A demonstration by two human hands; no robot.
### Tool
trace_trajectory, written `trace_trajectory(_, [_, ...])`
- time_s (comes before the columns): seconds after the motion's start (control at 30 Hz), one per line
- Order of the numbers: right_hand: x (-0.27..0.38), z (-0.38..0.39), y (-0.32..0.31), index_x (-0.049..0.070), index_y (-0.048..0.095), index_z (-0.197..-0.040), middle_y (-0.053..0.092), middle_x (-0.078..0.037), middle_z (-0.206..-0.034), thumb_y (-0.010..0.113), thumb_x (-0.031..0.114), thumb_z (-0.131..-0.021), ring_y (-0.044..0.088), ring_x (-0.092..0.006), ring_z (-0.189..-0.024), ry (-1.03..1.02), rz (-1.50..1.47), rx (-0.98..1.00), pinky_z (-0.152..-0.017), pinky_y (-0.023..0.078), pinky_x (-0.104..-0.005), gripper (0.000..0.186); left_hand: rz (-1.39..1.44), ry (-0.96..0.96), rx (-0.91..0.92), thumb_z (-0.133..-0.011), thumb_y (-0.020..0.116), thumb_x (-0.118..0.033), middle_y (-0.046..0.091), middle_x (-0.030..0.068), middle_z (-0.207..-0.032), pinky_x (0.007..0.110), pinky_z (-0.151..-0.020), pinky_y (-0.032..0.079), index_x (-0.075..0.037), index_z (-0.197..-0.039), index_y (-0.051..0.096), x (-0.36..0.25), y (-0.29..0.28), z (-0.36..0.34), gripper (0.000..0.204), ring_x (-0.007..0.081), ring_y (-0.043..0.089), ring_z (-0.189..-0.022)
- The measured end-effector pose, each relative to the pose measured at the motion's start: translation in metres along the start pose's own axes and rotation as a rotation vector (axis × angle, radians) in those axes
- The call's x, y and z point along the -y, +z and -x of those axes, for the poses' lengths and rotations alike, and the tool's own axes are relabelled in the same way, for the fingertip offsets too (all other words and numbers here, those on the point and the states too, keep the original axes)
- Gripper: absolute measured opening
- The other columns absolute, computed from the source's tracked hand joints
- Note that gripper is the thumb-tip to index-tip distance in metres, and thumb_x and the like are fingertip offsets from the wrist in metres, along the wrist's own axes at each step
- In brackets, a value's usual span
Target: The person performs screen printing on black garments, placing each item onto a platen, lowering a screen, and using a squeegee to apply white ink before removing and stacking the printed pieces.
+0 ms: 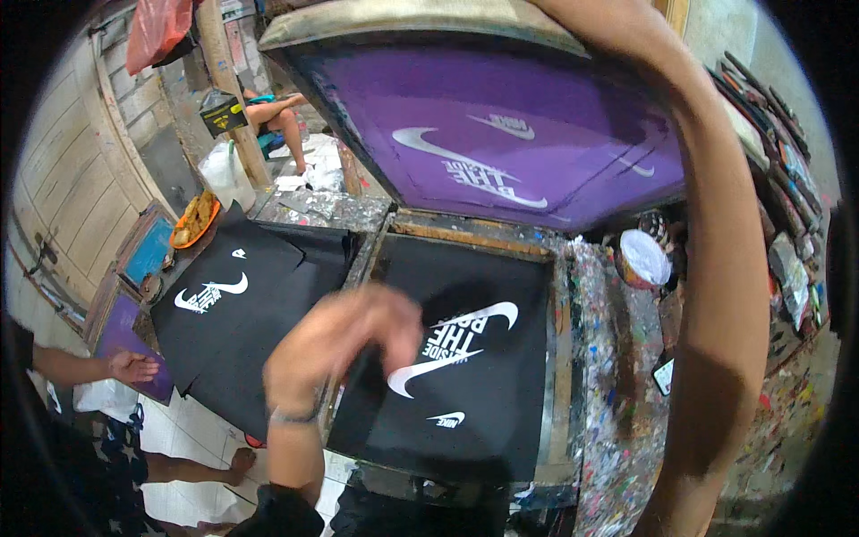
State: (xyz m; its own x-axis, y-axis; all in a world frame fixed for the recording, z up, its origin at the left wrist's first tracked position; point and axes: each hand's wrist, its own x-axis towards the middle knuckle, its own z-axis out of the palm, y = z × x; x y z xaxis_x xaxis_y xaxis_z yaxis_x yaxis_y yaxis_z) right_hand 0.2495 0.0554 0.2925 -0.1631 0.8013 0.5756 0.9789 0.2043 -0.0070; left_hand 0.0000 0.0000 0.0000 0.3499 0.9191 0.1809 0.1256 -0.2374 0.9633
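My right hand (608, 22) grips the upper edge of a raised screen printing frame (420, 24), its fingers partly cut off by the picture's top. The frame's purple mesh (573, 152) carries light, mirrored stencil shapes and stands tilted up from its lower edge. Below it, a black sheet (510, 403) with white printed swooshes and lettering lies flat on the printing bed. My left hand (353, 336) hovers over that sheet's left edge, smeared by motion, so its fingers are unclear. To the left lies another black sheet (233, 336) with a similar white print.
A co-worker's hand (134, 367) reaches in at the left, beside a purple panel (121, 336). An orange plate of food (197, 219) and a whitish jug (228, 174) stand beyond. On the paint-spattered bench at right sit a white-topped tub (644, 258) and a phone (663, 377).
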Motion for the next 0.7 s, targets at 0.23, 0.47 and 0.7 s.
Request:
trace_trajectory(0.23, [0.011, -0.004, 0.015, 0.01, 0.067, -0.129, 0.072, -0.025, -0.108, 0.048, 0.057, -0.098, 0.071, -0.0399, -0.096, -0.074, 0.07, -0.063, -0.091, 0.052, -0.0446, 0.06, -1.119, -0.066, -0.331, -0.099, 0.062, -0.036, 0.051, 0.0161, -0.149, 0.047, -0.113, 0.037, -0.004, -0.145, 0.051, 0.208, -0.039, -0.008, 0.057, 0.0347, 0.04, -0.143])
trace_trajectory(0.47, [0.014, 0.008, -0.004, -0.002, 0.074, -0.105, 0.071, -0.029, -0.108, 0.049, 0.069, -0.092, 0.069, -0.0433, -0.105, 0.002, -0.062, -0.034, -0.092, 0.055, -0.0481, 0.077, -0.936, -0.187, -0.413, -0.095, 0.061, -0.008, 0.054, 0.0184, -0.145, 0.039, -0.111, 0.04, -0.002, -0.145, 0.049, 0.181, -0.004, 0.097, 0.052, 0.0367, 0.053, -0.132])
trace_trajectory(0.7, [-0.009, -0.028, 0.022, 0.014, 0.07, -0.125, 0.07, -0.024, -0.114, 0.046, 0.055, -0.1, 0.067, -0.0353, -0.104, -0.245, -0.1, -0.013, -0.095, 0.05, -0.0418, 0.054, 0.347, -0.37, -1.141, -0.097, 0.064, -0.006, 0.06, 0.0222, -0.132, 0.034, -0.103, 0.047, 0.003, -0.148, 0.037, 0.11, 0.024, 0.224, 0.058, 0.0246, 0.06, -0.119])
